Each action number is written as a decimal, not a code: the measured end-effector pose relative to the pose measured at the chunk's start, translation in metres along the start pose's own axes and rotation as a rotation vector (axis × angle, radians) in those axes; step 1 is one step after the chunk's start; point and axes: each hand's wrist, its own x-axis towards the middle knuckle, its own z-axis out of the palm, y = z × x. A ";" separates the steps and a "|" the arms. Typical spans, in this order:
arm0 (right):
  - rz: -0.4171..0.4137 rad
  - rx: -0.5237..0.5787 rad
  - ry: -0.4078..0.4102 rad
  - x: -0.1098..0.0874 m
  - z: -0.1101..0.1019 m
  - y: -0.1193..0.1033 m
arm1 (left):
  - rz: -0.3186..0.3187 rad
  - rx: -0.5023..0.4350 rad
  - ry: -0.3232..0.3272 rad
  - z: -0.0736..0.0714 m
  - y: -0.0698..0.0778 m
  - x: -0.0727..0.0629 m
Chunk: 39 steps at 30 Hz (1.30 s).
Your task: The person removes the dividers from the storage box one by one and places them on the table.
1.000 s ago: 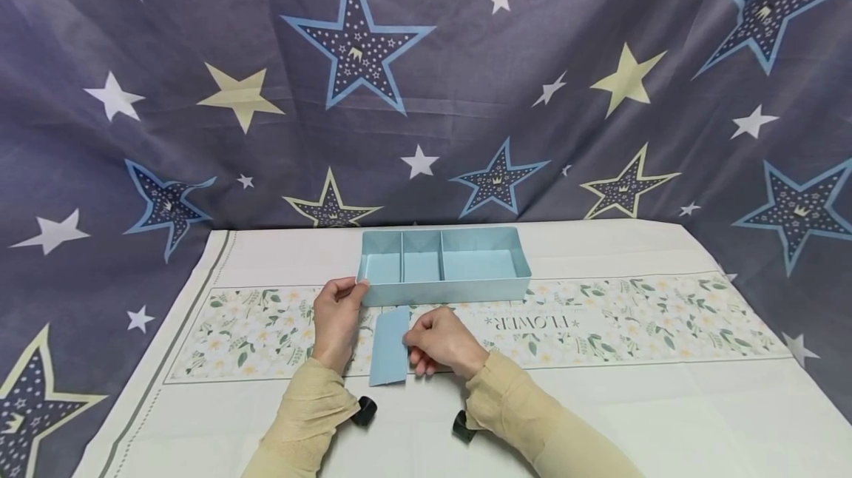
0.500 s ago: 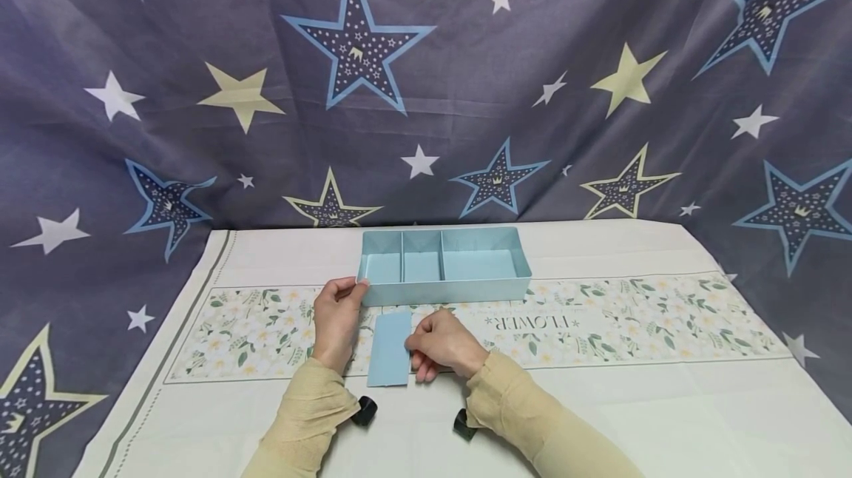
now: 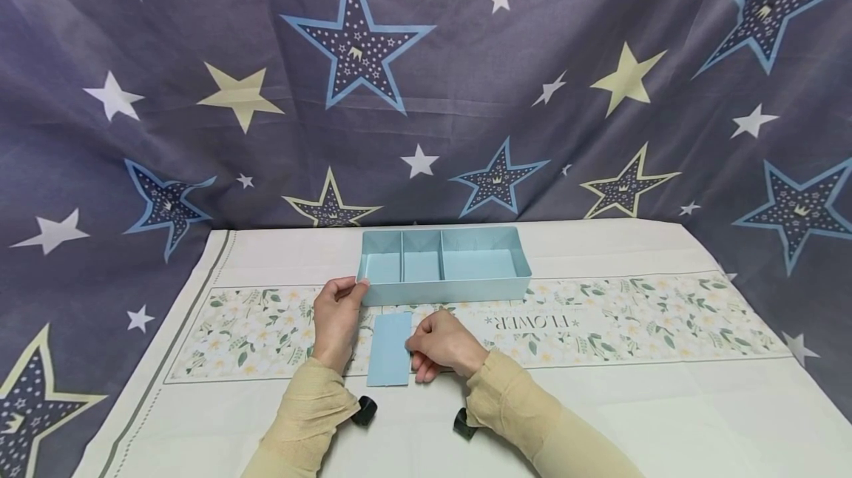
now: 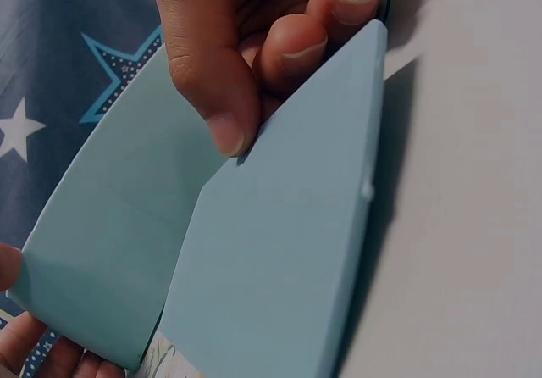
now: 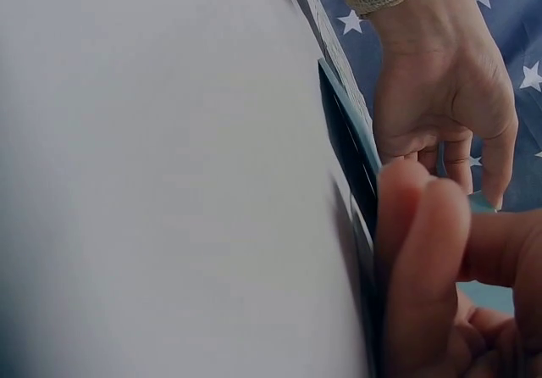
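Note:
In the head view a light blue three-compartment box (image 3: 452, 291) stands on the table. My left hand (image 3: 337, 322) grips its near left corner, the thumb at the rim; in the left wrist view its fingertips (image 4: 59, 357) show under the box wall (image 4: 127, 208). Nearer to me, a flat light blue rectangular panel (image 3: 389, 351) is held tilted, apart from the box. My right hand (image 3: 444, 345) pinches its right edge between thumb and fingers. In the right wrist view the panel (image 5: 347, 128) appears edge-on, partly hidden by my right fingers (image 5: 423, 251).
Two upright dividers (image 3: 402, 260) split the box into two small compartments and a larger one on the right. A white tablecloth (image 3: 599, 404) with a floral strip (image 3: 632, 315) covers the table. Behind the box hangs a star-patterned curtain (image 3: 452, 115).
The panel's face has turned more towards the head camera and looks wider, its top edge slightly lower. My right hand has shifted very slightly with it. My left hand and the box stay put.

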 end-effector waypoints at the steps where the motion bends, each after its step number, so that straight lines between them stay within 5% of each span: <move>1: 0.000 -0.001 0.000 0.000 0.000 0.000 | 0.000 0.001 0.000 0.000 0.000 0.000; 39: -0.021 -0.005 0.016 0.001 0.001 0.001 | -0.004 -0.013 0.012 0.001 -0.002 0.004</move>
